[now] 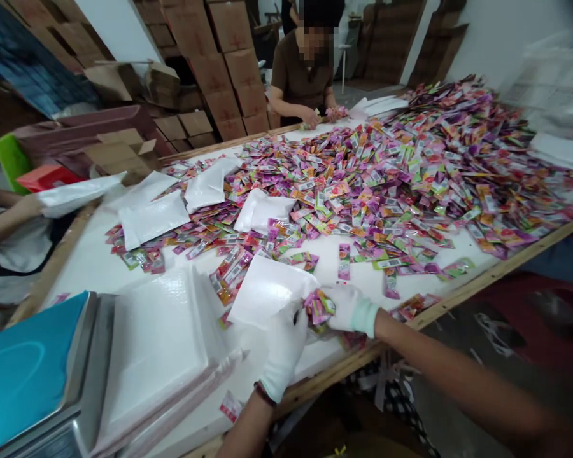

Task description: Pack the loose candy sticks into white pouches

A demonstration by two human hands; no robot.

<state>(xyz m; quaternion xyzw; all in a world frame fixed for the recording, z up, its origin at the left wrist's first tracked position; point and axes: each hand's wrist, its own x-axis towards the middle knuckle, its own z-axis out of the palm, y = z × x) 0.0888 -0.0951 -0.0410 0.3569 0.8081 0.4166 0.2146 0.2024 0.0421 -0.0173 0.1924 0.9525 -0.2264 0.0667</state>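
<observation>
Head view: your right hand (351,308), in a white glove with a pale green cuff, is closed around a small bunch of sachets (319,307), fingertips pinching it near the table's front edge. Your left hand (285,346), also gloved, with a dark bracelet (265,393) at the wrist, sits just beside that bunch, thumb and fingers bent toward each other at the near edge of a white bag (267,289); cannot tell whether they pinch it. The bag lies tilted, its far end over loose sachets. Beyond your hands, a broad heap of sachets (410,165), pink, purple, green and orange, spreads across the white table (327,251) and rises highest at far right. 3 plump white bags (155,217) rest on or against the heap, left of its middle. Nearer, left of your left hand: a stack of flat white bags (157,331), then a scale (23,375) with a blue top. Across the table, a co-worker in a brown shirt (286,70) has both hands at some sachets. At the left edge, another person's arm (9,222) reaches to a white packet (81,194). Stacked cartons (214,63) behind.
</observation>
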